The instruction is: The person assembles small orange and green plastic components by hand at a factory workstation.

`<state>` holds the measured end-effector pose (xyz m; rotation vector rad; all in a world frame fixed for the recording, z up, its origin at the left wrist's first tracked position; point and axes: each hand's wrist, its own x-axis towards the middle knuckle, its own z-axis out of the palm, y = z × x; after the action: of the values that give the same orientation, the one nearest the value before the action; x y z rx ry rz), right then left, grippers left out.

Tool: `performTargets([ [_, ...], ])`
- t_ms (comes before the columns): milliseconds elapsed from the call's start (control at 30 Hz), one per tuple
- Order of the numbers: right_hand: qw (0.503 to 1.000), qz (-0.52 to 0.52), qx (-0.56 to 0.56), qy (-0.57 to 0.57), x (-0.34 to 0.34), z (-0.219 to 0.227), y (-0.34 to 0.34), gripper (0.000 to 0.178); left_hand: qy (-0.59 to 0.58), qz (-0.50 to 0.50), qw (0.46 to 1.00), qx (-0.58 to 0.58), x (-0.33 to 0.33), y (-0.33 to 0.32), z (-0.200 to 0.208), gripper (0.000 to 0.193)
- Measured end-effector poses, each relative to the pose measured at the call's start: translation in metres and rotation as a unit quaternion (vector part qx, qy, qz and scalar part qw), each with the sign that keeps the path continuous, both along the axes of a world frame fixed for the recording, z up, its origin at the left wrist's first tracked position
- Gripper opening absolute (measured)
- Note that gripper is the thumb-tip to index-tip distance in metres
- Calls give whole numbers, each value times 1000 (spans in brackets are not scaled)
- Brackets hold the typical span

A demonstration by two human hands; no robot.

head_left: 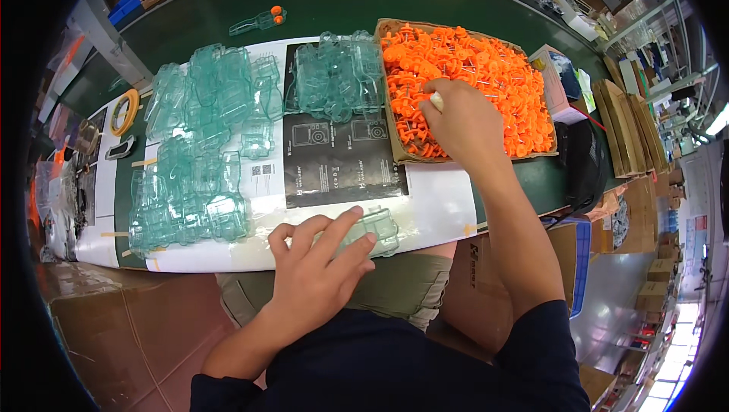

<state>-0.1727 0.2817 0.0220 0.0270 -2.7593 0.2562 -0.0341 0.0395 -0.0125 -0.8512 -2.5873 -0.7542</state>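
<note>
My left hand (319, 264) lies at the table's near edge with its fingers stretched and spread over the left part of a clear plastic shell (380, 231). The fingers cover part of that shell. Over a cardboard box, my right hand (465, 119) dips bent fingers into a heap of small orange wheel-shaped parts (486, 63), many with thin metal pins. Something whitish (437, 101) shows at its fingers. Their tips are drawn together low in the heap, and what they pinch is hidden.
Stacks of clear greenish shells (201, 93) cover the left of the table, with another pile (338, 74) beside the box (395, 146). Farther back lies one shell with orange wheels (260, 22). A yellow tape roll (125, 112) sits at left, a black bag (583, 165) at right.
</note>
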Motion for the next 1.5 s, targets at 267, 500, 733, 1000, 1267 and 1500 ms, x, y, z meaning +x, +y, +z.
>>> performTargets([
  [267, 995, 30, -79, -60, -2, 11, 8, 20, -35, -49, 997, -46, -6, -9, -17, 32],
  [500, 838, -37, -526, -139, 34, 33, -4, 17, -102, -48, 985, 133, -27, -19, -25, 29],
  [733, 574, 26, -768, -283, 62, 5, -22, 15, -25, -22, 997, 66, -49, -16, -20, 26],
  [1000, 436, 16, -784, -442, 79, -12, -35, 17, 117, -224, 956, 148, -66, -3, -4, 29],
  [1267, 601, -25, -741, -298, 87, -5, -48, 21, -74, -143, 952, 262, -41, 2, -5, 42],
  [1500, 420, 192, -883, 84, 101, 4, -50, 39, -193, -102, 900, 377, -26, 8, -15, 51],
])
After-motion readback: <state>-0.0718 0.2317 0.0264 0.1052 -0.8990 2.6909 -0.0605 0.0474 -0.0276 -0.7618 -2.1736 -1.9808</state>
